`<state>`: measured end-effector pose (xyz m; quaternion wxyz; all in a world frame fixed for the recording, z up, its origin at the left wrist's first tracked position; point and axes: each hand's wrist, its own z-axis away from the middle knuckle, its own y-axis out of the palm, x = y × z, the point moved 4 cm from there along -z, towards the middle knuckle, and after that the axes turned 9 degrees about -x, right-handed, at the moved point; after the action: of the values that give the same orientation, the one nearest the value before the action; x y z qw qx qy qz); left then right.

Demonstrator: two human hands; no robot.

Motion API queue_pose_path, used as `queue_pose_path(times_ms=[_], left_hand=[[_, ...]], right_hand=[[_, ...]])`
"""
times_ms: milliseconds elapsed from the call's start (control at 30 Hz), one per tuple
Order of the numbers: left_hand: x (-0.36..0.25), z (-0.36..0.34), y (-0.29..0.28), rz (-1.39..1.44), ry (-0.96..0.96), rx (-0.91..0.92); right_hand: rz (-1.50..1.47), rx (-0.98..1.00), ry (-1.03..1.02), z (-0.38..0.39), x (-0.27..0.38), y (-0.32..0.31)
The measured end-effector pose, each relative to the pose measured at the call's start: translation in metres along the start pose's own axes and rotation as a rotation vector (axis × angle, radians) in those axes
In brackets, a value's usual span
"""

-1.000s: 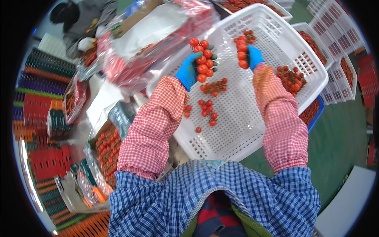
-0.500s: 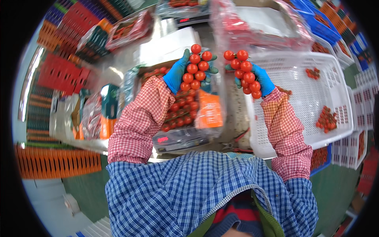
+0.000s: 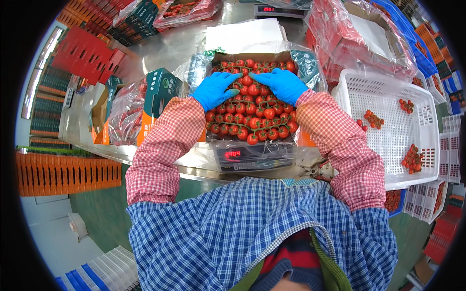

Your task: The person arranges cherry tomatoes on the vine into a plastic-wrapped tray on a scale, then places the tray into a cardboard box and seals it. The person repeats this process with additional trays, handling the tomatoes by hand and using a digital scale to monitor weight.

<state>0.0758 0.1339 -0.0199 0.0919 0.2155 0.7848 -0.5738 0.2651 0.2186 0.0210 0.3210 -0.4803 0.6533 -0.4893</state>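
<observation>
A box of cherry tomatoes on the vine point(image 3: 255, 123) sits in front of me, lined with clear film point(image 3: 315, 63). It rests on a weighing scale point(image 3: 255, 157) with a lit red display. My left hand point(image 3: 213, 90), in a blue glove, lies over the upper left of the tomatoes with its fingers stretched inward. From the other side my right hand point(image 3: 283, 85), gloved the same way, reaches over the upper right, fingers extended. The fingertips of both hands nearly meet and touch the top layer. Parts of the tomatoes beneath the palms are hidden.
To the right stands a white perforated crate point(image 3: 388, 167) with a few small tomato clusters point(image 3: 412, 159). Pliers-like cutters point(image 3: 318, 169) lie by the table's front edge. A film-wrapped box point(image 3: 128, 111) is at left, white paper sheets point(image 3: 245, 36) behind, another scale point(image 3: 279, 9) farther back.
Both hands have come down from holding up one tomato cluster each to lying on the tomatoes in the box. Neither cluster is held up now. The view has shifted.
</observation>
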Motion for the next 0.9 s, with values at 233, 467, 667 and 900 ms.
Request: queue_pose_path(times_ms=[233, 467, 667, 900], left_hand=[[-0.025, -0.002, 0.010, -0.367, 0.247, -0.194], [-0.086, 0.059, -0.005, -0.071, 0.334, 0.008], [-0.079, 0.096, 0.009, -0.340, 0.034, 0.171], [-0.068, 0.133, -0.023, -0.099, -0.055, 0.121]], right_hand=[[0.053, -0.053, 0.007, 0.030, 0.013, -0.001], [-0.286, -0.256, 0.014, 0.095, 0.072, -0.008], [-0.223, -0.309, 0.158, 0.094, 0.105, 0.027], [-0.383, -0.234, 0.014, 0.073, 0.153, 0.032]])
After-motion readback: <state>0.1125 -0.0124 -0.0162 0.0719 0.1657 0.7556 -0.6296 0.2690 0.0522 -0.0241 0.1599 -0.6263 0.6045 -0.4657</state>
